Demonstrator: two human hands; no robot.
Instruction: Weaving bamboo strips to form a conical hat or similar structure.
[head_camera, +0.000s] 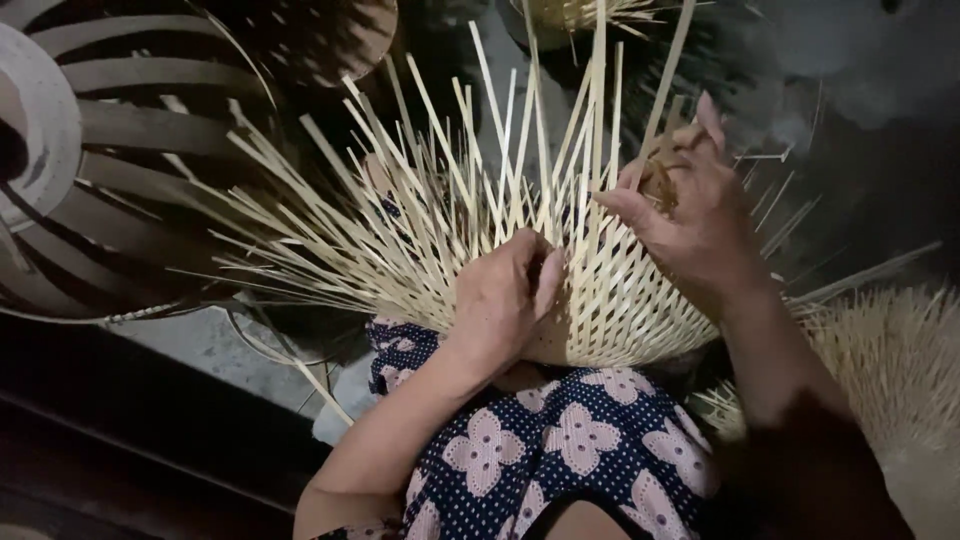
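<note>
Bamboo basket (610, 300), one; two hands (505, 295) (690, 205) seemingly weaving.

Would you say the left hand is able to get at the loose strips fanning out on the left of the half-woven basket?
Probably yes: the left hand presses the woven basket, and the loose strips splay just beside it, nothing between.

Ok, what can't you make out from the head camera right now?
- Left hand: its fingertips are tucked into the half-woven basket, so its grip is unclear.
- Right hand: the strips cover what its fingertips pinch.
- Basket's near rim: hidden behind the left hand and the flowered cloth.
- Round frame: cut off by the left edge.
</note>
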